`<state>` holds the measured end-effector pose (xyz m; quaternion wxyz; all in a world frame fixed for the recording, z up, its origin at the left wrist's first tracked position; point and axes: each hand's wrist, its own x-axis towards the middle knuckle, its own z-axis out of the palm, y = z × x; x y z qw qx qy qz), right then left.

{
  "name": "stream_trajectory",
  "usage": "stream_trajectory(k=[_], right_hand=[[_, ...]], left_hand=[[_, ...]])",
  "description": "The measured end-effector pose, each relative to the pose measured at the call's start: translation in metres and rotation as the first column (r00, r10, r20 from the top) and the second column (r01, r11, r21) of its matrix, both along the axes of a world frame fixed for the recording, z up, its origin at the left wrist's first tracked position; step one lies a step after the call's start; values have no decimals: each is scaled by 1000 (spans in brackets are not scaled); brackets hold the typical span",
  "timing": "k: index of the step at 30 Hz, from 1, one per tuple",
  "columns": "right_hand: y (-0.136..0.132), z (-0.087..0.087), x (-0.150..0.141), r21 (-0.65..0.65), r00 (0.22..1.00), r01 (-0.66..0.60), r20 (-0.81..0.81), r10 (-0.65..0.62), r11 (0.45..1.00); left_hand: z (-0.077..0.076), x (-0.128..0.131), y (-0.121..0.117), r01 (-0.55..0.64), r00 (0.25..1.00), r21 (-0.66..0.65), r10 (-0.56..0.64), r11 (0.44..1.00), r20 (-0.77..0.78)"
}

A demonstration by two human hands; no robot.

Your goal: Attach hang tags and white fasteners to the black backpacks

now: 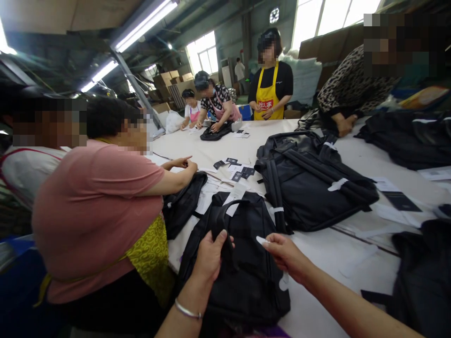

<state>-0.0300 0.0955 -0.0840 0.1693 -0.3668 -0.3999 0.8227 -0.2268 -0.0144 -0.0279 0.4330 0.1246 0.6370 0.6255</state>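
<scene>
A black backpack (250,281) lies on the table right in front of me. My left hand (210,256), with a silver bangle on its wrist, is closed around the black strap (225,217) that loops up from the bag. Over the bag's right side, my right hand (283,251) pinches a small white strip (261,240) between thumb and fingers. Another white piece (283,281) hangs at the bag's right edge, below that hand. A pale paper slip (235,197) rests across the top of the bag, partly behind the strap.
A larger black backpack (313,183) with white wraps on its straps lies just beyond, to the right. Dark and white tags (241,172) are scattered mid-table (197,146). A co-worker in a pink shirt (95,197) leans in close at left; several others stand around the table.
</scene>
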Motion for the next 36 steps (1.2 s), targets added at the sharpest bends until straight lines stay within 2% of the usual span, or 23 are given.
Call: stream_trajectory(k=[4,8,11,13,14,15,16,17,18,19,20,21,22,23,24,26,30,32,36], right_hand=[[-35,23,-8,-41,994,-77,-84,73,996],[-59,29,-5,-39,990,-143,10,143,989],[-76,24,-1,-222,961,-261,30,274,939],[-84,20,-2,-346,951,-281,23,308,895],[-87,18,-3,-358,953,-265,46,300,895],[-88,16,-5,-309,953,-246,96,287,919],[-87,16,-7,-180,952,-229,166,259,957],[-85,17,-8,26,950,-223,229,211,974],[-82,19,-8,278,953,-222,263,148,935],[-78,22,-8,520,963,-219,253,97,826],[-74,25,-8,702,973,-217,210,93,678],[-71,28,-9,813,976,-218,166,144,540],[-68,32,-10,869,965,-226,138,221,441],[-66,34,-12,889,943,-256,144,299,379],[-64,35,-15,893,920,-297,173,351,339],[-60,32,-20,873,893,-378,257,369,307],[-45,8,-21,833,890,-431,330,314,347],[-38,-8,-13,815,884,-454,361,297,360],[-36,-40,2,778,840,-539,469,272,324]], left_hand=[[21,-3,6,-41,999,42,41,998,19],[26,3,4,-60,998,43,59,997,16],[27,10,-1,-80,996,48,77,996,53],[27,15,-6,-91,993,45,87,995,85],[27,17,-8,-93,991,40,89,995,102],[27,19,-11,-93,989,31,89,995,120],[26,21,-13,-94,986,19,91,995,139],[25,22,-16,-96,983,6,94,995,158],[23,23,-18,-101,980,-3,100,995,173],[22,24,-19,-106,977,-8,106,994,183],[21,24,-20,-114,975,-6,113,994,189],[20,24,-21,-118,974,3,115,993,193],[20,25,-20,-116,975,14,111,993,191],[21,25,-19,-108,978,24,101,994,185],[22,25,-18,-94,981,32,87,995,174],[27,26,-14,-62,988,31,57,998,143],[35,25,-8,-20,994,-5,21,1000,110],[34,25,-8,-12,995,-13,13,1000,102],[26,23,-9,-16,995,-29,19,999,99]])
